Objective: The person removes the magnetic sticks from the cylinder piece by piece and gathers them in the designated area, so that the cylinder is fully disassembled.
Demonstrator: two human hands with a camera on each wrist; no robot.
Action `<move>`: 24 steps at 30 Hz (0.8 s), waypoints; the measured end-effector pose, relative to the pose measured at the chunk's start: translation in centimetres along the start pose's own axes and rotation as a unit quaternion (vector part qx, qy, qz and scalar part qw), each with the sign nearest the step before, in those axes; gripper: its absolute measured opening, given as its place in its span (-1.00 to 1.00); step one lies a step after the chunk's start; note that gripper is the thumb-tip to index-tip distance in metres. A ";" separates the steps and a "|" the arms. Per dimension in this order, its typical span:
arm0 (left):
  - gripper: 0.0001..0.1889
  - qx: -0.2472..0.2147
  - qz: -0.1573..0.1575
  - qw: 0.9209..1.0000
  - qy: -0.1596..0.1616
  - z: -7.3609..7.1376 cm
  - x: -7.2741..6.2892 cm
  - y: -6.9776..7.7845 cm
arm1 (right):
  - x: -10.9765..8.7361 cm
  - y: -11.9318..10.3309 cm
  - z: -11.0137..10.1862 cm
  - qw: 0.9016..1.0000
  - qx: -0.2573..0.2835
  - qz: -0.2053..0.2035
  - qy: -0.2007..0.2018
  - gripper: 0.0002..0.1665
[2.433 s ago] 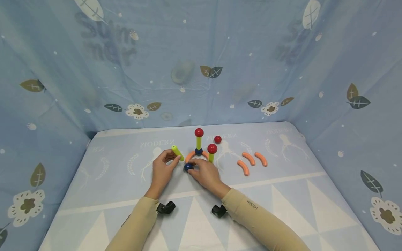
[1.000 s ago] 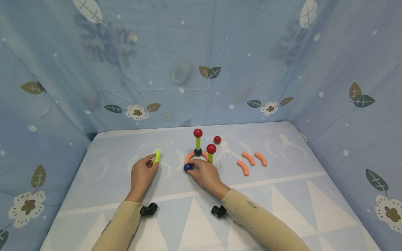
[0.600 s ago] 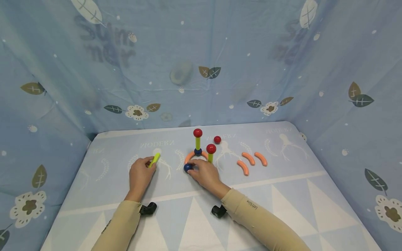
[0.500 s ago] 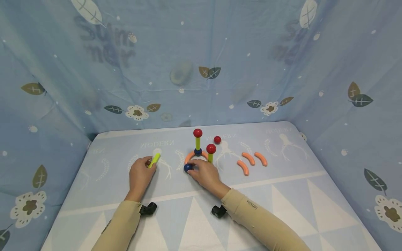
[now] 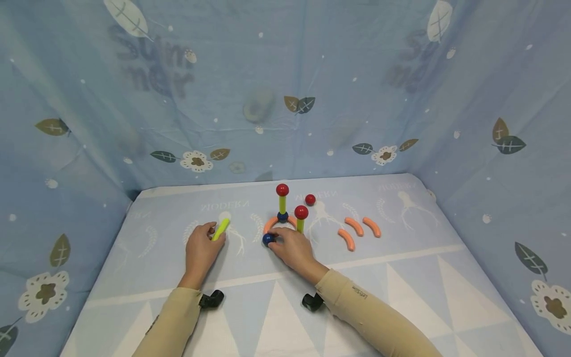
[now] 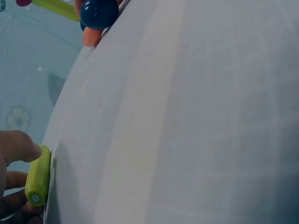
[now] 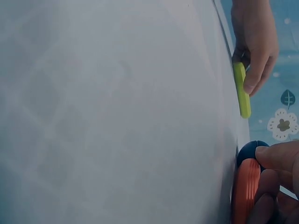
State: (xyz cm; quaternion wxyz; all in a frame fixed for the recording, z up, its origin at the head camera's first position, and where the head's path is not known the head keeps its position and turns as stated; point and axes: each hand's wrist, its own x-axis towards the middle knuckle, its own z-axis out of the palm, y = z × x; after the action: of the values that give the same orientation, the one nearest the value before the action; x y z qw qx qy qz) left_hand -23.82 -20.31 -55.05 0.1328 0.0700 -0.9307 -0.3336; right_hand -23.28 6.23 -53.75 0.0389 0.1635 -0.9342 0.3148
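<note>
My left hand (image 5: 200, 252) pinches a yellow-green rod (image 5: 221, 229) low over the table, left of a small structure. In the left wrist view, the rod (image 6: 38, 177) shows a small round metallic spot in its end, with the thumb on top. My right hand (image 5: 292, 248) holds a dark blue ball (image 5: 268, 239) at the structure's front left corner. An orange curved piece (image 7: 245, 191) meets that ball in the right wrist view. At the back, a red ball (image 5: 282, 190) tops an upright rod on another blue ball (image 5: 283, 216). A second red-topped rod (image 5: 301, 225) rises behind my right hand, its base hidden.
Several loose parts lie to the right: a red ball (image 5: 310, 200) behind the structure and three orange curved pieces (image 5: 354, 226). A patterned cloth covers the table (image 5: 401, 282), and a blue printed curtain (image 5: 223, 89) encloses its back and sides.
My left hand has moved left, away from the structure, and lowered the rod toward the table. In the last half second it stays nearly still. My right hand keeps its place on the blue ball.
</note>
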 end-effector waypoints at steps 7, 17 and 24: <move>-0.47 -0.004 -0.002 1.000 -0.003 -0.1 -0.2 0.0 | -0.1 0.1 0.0 1.000 0.012 -0.001 -0.004 -0.55; -0.42 -0.001 0.006 1.000 0.002 -0.1 -0.4 -0.1 | -1.3 0.3 -0.8 0.999 0.038 -0.037 0.008 -0.57; -0.40 0.002 0.011 1.000 0.020 0.0 -0.4 0.1 | -2.2 0.3 -2.0 0.997 0.052 -0.046 0.020 -0.58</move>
State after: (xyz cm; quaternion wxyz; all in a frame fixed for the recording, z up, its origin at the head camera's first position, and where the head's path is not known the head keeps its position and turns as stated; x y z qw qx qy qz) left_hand -23.49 -20.11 -55.04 0.1549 0.0672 -0.9293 -0.3284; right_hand -21.40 8.28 -52.69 0.0632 0.2022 -0.9069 0.3641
